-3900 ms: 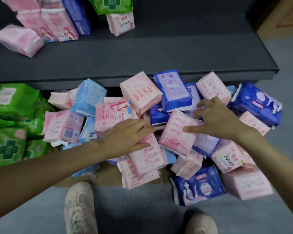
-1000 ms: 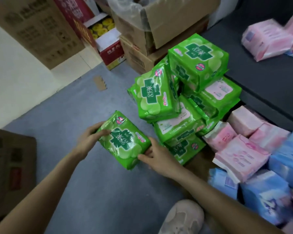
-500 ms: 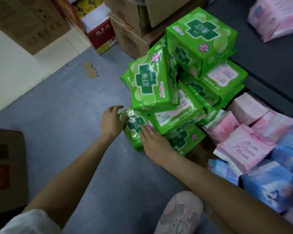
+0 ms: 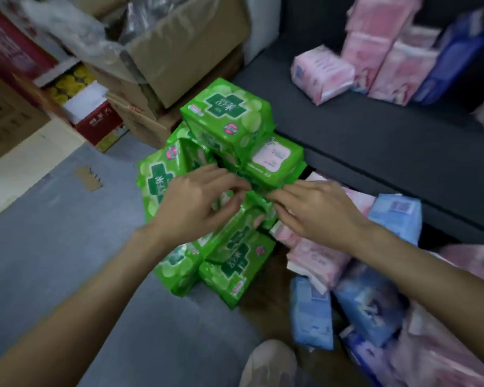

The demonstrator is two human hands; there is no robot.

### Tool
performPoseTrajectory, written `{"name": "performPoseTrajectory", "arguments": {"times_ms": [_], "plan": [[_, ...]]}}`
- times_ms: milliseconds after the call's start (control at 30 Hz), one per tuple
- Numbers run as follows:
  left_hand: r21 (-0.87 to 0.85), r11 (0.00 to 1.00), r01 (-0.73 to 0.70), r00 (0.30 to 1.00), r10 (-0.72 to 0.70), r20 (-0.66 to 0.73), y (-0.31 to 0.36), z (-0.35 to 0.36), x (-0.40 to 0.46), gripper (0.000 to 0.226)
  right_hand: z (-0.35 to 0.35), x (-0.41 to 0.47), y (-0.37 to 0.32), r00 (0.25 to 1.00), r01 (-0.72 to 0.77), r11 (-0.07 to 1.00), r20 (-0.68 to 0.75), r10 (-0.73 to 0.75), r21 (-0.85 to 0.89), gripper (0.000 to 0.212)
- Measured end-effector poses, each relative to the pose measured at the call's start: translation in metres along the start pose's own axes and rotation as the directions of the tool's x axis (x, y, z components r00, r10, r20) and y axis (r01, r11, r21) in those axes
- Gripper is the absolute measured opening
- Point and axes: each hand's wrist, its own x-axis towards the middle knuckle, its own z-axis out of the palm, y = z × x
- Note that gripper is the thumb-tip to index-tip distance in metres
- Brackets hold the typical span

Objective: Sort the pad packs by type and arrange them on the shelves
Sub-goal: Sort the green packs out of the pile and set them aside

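A heap of green pad packs (image 4: 227,115) is stacked on the floor against the left end of the dark shelf (image 4: 375,141). My left hand (image 4: 199,202) rests with spread fingers on the middle of the green heap. From the right, my right hand (image 4: 310,210) reaches in, its straight fingertips touching a green pack's edge. Neither hand plainly grips a pack. Pink packs (image 4: 322,74) and a dark blue pack (image 4: 456,57) stand on the shelf. Loose pink packs (image 4: 316,261) and light blue packs (image 4: 310,311) lie on the floor to the right.
Cardboard boxes (image 4: 185,51) and a red carton (image 4: 98,124) stand behind the green heap at the left. Grey floor (image 4: 67,247) lies open to the left. My shoe (image 4: 268,364) is at the bottom edge. The view is blurred by motion.
I set the green pack that both hands held at the foot of the green heap and let it go. Both hands have risen to the middle of the heap. The view swung right.
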Motion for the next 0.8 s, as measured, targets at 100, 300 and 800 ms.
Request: {"name": "performPoseTrajectory", "arguments": {"times_ms": [100, 300, 800], "plan": [[-0.115, 0.981, -0.156, 0.982, 0.167, 0.094, 0.004, 0.046, 0.067, 0.017, -0.017, -0.023, 0.064, 0.983, -0.184, 0.975, -0.043, 0.180, -0.123, 0.027], [-0.104, 0.994, 0.040, 0.957, -0.008, 0.288, -0.015, 0.134, 0.180, 0.042, -0.027, -0.061, 0.177, 0.869, -0.490, 0.845, -0.049, 0.492, -0.212, 0.037], [-0.011, 0.892, 0.453, 0.862, -0.434, 0.261, -0.073, 0.225, 0.316, 0.071, -0.013, 0.084, 0.321, 0.760, -0.615, 0.717, -0.004, 0.650, -0.328, 0.073]]}}
